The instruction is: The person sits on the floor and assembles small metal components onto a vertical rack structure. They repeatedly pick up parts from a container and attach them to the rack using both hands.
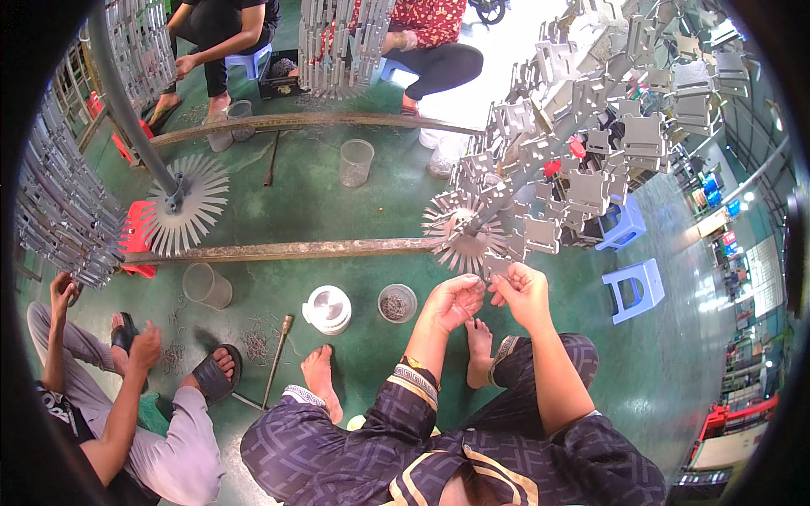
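Observation:
My right hand (523,295) pinches the lower edge of a small flat grey metal bracket (497,266) at the foot of a rack. Close beside it, my left hand (456,302) is closed, thumb against fingers; anything between its fingertips is too small to make out. Many similar brackets (591,192) hang in tiers up the leaning rack to the right. At the rack's lower end sits a slotted round metal disc (466,238). A clear cup of small metal pieces (397,304) stands on the floor left of my hands, next to a white lidded container (327,310).
Long bars (295,250) cross ahead. A second slotted disc (185,206) hangs at left, near a co-worker's hand (147,344). Clear cups (207,287) and a metal rod (278,363) are on the green floor. Blue stools (633,291) stand right. Two people sit beyond.

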Tool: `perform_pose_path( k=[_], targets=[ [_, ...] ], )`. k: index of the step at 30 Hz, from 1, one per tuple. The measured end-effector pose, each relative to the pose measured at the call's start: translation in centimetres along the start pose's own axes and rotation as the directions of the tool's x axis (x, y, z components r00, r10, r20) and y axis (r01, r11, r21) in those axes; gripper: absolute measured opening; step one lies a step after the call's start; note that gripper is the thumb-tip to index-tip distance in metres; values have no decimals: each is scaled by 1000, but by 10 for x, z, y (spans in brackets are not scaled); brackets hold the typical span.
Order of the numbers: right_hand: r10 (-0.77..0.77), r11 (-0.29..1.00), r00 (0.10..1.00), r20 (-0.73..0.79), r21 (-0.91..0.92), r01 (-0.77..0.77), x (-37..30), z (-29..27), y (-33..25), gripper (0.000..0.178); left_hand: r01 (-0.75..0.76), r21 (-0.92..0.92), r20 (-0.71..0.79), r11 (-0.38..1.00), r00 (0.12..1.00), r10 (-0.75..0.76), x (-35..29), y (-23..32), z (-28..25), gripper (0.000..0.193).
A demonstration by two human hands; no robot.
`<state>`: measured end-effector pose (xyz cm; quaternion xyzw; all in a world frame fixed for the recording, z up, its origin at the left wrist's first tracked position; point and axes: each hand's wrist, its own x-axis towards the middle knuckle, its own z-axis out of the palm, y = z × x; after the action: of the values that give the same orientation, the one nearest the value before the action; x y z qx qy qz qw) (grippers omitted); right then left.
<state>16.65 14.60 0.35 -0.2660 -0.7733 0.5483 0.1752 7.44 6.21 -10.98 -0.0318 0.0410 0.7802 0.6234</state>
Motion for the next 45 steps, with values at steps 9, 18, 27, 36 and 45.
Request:
perform_pose_path(
  k=[9,18,27,36,45],
  targets=[
    [50,997,993,-103,57,-45,2,-1,1,11,-532,808,502,-253,395,770,-12,-23,21,5],
    [78,994,989,-125,92,-67,3,-1,2,11,-449,729,668,-517,300,681,-3,-23,18,12],
    [94,996,991,-100,6,-93,8,4,1,11,-426,708,704,-564,351,618,-5,-17,18,14],
    [-10,995,995,-95,-104,0,22,14,3,11,-394,737,676,-550,392,624,-6,-8,19,16],
    [35,987,987,-158,-147,-59,39,11,2,13,-468,883,200,42,454,868,-9,-11,11,14]
  ],
)
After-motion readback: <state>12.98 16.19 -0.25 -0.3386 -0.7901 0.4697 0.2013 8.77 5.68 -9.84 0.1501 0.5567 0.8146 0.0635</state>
